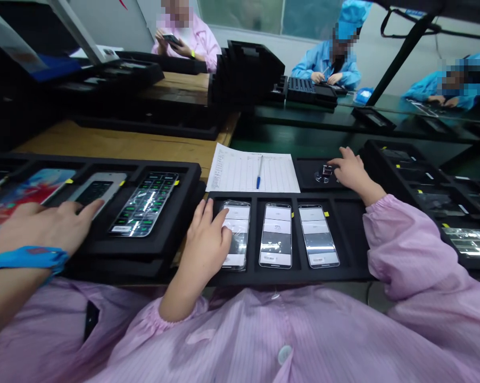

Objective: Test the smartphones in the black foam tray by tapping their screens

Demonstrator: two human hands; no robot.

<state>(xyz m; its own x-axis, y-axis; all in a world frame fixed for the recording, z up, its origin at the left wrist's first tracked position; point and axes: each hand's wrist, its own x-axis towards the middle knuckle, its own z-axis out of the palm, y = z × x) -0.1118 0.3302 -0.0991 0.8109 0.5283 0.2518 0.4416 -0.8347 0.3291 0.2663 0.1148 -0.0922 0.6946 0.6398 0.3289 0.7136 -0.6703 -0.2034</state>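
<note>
My left hand (206,239) rests with fingers apart over the left edge of a black foam tray (275,275). Its fingers reach over a lit smartphone (239,229) covered in wrinkled clear film. Two more lit smartphones, a middle one (275,234) and a right one (319,234), lie face up in their own slots, each beside a yellow tab. Behind the tray, my right hand (352,170) hovers at or touches a small black tray (306,166), fingers stretched out. By its fingertips lies a small clear, shiny item (323,173) whose kind I cannot make out.
A paper form (232,170) with a blue pen (259,173) lies behind the phones. At left, a co-worker's hand (44,229) with a blue wristband works over another phone tray (184,213). More phone trays (423,186) line the right. Several people sit across the bench.
</note>
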